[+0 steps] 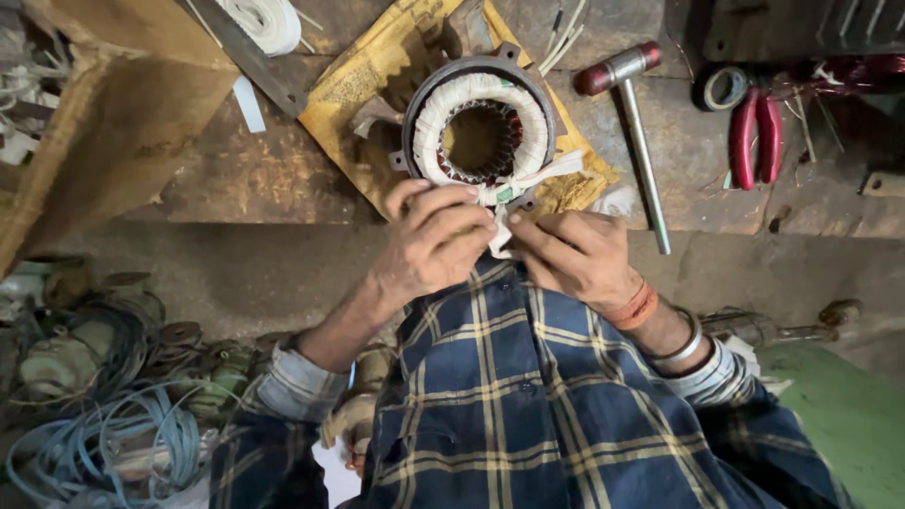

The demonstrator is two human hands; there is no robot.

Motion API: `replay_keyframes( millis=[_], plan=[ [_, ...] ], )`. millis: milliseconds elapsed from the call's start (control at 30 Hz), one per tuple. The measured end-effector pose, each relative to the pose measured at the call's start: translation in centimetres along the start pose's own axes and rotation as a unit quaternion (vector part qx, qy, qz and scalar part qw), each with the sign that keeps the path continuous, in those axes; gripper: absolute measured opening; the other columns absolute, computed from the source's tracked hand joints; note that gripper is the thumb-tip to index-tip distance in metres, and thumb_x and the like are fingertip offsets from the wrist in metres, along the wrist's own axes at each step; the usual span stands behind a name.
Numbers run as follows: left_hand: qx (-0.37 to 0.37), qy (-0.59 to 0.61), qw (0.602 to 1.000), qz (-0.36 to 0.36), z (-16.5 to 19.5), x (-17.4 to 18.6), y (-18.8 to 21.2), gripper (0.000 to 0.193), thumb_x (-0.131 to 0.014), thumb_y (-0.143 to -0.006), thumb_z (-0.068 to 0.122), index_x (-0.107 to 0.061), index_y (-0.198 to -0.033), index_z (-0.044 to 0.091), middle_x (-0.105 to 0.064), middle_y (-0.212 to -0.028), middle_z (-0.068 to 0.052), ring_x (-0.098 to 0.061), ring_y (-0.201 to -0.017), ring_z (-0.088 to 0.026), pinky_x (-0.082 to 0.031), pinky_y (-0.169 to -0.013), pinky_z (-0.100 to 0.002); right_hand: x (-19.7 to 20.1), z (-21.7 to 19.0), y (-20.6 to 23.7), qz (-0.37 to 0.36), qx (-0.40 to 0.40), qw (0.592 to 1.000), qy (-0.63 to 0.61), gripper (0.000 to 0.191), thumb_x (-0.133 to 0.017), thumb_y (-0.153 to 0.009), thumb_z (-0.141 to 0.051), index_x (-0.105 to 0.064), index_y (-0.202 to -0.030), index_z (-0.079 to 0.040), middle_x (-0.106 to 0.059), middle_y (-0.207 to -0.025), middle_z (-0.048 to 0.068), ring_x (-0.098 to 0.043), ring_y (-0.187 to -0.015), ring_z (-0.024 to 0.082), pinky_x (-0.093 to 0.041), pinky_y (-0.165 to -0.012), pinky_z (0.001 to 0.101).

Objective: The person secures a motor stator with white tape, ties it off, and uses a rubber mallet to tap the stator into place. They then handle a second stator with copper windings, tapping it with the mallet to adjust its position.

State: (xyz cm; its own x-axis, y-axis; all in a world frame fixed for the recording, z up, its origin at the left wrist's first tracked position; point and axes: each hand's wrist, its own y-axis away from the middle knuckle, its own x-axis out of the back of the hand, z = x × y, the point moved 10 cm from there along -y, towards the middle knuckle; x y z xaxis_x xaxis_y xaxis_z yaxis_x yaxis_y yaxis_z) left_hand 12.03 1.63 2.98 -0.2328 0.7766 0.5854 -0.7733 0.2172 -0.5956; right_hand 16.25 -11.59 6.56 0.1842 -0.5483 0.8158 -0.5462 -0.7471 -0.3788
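A round motor stator (479,132) with a dark metal frame and a winding wrapped in white tape lies on a yellow cloth (377,90) at the bench's near edge. A strip of white tape (539,174) runs off the winding toward my hands. My left hand (436,238) pinches the tape at the stator's near rim. My right hand (573,253) grips the tape's loose end just beside it. The fingertips of both hands meet over the tape.
A hammer (630,123) with a red head and metal handle lies right of the stator. Red-handled pliers (754,132) and a tape roll (724,87) sit farther right. A white tape roll (264,21) and brown cardboard (113,123) lie at left. Coiled wires (104,434) are piled at lower left.
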Motion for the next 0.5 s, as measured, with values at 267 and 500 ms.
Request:
replay_keyframes(
  millis=[267, 500],
  plan=[
    [-0.019, 0.021, 1.000, -0.001, -0.4, -1.5, 0.9, 0.015, -0.072, -0.095, 0.006, -0.062, -0.105, 0.010, -0.074, -0.121, 0.001, -0.069, -0.117, -0.020, -0.027, -0.112, -0.042, -0.4, 0.8, 0.6, -0.004, -0.003, 0.997, -0.075, 0.027, -0.085, -0.083, -0.002, -0.075, -0.108, -0.002, -0.070, -0.095, 0.006, -0.064, -0.068, 0.017, -0.051, -0.060, 0.0318],
    [-0.017, 0.064, 0.998, -0.002, 0.2, -0.7, -0.6, 0.017, -0.083, -0.095, 0.014, -0.075, -0.109, 0.017, -0.075, -0.108, 0.006, -0.066, -0.111, -0.013, -0.024, -0.113, -0.043, -0.6, 2.3, 1.3, -0.157, -0.206, 0.919, -0.296, 0.009, -0.078, -0.089, -0.012, -0.076, -0.092, -0.004, -0.069, -0.079, 0.006, -0.062, -0.059, 0.016, -0.048, -0.053, 0.0313]
  ],
)
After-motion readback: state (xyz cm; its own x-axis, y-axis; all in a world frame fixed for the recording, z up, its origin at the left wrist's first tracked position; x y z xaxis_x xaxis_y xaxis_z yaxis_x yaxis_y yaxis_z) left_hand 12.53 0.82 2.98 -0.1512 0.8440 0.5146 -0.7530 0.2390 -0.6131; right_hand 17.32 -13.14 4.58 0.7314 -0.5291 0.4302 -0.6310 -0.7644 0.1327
